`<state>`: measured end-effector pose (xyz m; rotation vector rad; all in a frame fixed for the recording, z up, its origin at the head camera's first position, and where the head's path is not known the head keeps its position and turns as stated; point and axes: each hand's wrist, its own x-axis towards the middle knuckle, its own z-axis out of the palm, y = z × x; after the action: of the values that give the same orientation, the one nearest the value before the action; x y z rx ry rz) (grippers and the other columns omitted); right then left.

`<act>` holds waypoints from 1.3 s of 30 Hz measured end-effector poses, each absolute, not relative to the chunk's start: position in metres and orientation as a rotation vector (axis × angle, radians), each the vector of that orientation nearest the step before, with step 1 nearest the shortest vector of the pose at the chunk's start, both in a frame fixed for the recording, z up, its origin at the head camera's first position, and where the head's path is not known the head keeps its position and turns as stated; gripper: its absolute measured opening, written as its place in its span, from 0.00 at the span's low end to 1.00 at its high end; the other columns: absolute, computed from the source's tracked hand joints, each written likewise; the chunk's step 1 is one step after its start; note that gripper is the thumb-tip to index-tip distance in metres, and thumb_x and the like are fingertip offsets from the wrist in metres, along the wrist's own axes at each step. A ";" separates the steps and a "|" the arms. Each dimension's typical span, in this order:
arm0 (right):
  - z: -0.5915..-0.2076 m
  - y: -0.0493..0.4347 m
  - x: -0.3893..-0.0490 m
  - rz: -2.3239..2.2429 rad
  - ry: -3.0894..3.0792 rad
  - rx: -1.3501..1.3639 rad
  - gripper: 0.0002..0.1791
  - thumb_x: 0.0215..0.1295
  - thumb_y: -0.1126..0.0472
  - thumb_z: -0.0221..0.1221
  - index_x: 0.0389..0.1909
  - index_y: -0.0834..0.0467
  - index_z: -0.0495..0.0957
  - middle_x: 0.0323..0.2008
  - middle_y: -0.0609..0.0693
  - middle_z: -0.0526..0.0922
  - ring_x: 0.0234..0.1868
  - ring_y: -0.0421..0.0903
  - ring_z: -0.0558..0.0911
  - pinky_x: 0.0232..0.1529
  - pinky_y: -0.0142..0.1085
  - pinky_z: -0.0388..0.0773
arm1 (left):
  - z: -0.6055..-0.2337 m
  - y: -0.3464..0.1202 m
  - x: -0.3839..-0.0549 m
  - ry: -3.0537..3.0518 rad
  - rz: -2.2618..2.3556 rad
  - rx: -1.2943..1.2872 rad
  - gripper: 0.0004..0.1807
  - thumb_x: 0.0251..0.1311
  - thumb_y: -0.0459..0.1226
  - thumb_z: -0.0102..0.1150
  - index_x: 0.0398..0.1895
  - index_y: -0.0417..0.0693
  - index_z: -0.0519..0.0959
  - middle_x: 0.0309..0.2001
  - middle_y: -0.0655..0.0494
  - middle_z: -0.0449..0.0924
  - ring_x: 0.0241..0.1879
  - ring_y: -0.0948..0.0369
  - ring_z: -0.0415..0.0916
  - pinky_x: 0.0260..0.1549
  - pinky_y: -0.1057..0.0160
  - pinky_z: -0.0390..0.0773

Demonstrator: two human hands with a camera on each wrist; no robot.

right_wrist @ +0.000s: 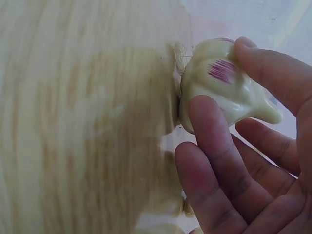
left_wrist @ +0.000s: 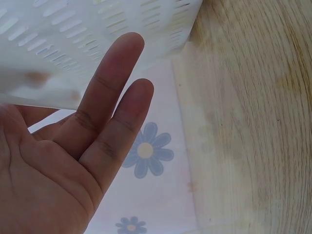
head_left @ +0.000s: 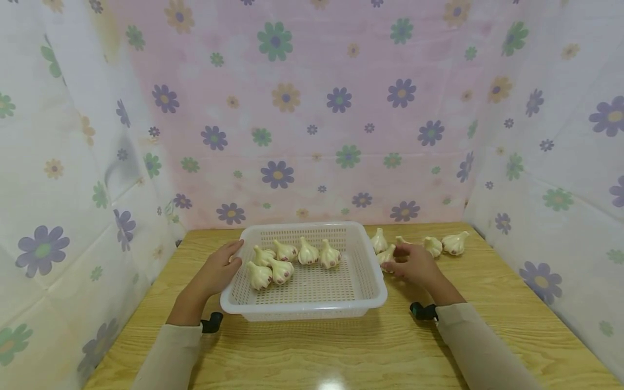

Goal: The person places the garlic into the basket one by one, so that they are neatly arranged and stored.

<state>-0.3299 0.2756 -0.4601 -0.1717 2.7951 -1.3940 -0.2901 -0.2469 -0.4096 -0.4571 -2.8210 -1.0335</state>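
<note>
Right hand (head_left: 414,264) is nearer — fingers parted just enough to pinch a garlic bulb (head_left: 385,258), stem toward 1 o'clock, basket (head_left: 304,308) just beside at 9 — left hand (head_left: 219,272) loosely extended at basket's 9 o'clock side.

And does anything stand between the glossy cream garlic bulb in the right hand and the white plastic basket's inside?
Yes: the right wall of the white perforated plastic basket stands between its inside and the glossy cream garlic bulb pinched by the right hand. Nothing else visible does.
</note>
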 end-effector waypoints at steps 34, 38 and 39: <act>-0.443 0.279 -0.320 -1.299 2.964 -0.261 0.24 0.59 0.32 0.69 0.33 0.50 0.85 0.41 0.51 0.89 0.40 0.51 0.89 0.34 0.41 0.83 | -0.410 -0.248 -0.289 -2.828 -1.059 -0.446 0.32 0.76 0.38 0.40 0.81 0.40 0.58 0.79 0.36 0.56 0.73 0.34 0.63 0.66 0.34 0.70; -0.439 0.281 -0.319 -1.279 2.981 -0.257 0.23 0.60 0.31 0.67 0.35 0.48 0.86 0.41 0.49 0.89 0.42 0.49 0.88 0.36 0.40 0.83 | -0.411 -0.248 -0.290 -2.820 -1.058 -0.451 0.31 0.76 0.38 0.41 0.80 0.39 0.59 0.79 0.36 0.57 0.74 0.34 0.62 0.68 0.33 0.67; -0.439 0.281 -0.319 -1.272 2.992 -0.259 0.23 0.60 0.31 0.66 0.34 0.47 0.86 0.41 0.50 0.88 0.42 0.49 0.87 0.36 0.40 0.83 | -0.410 -0.248 -0.289 -2.818 -1.057 -0.452 0.31 0.76 0.37 0.41 0.80 0.39 0.59 0.79 0.36 0.58 0.74 0.34 0.61 0.68 0.32 0.66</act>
<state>-0.3191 0.2813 -0.4386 -0.2589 2.9922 -1.2720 -0.2894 -0.2477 -0.4103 -0.4521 -2.8181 -1.0568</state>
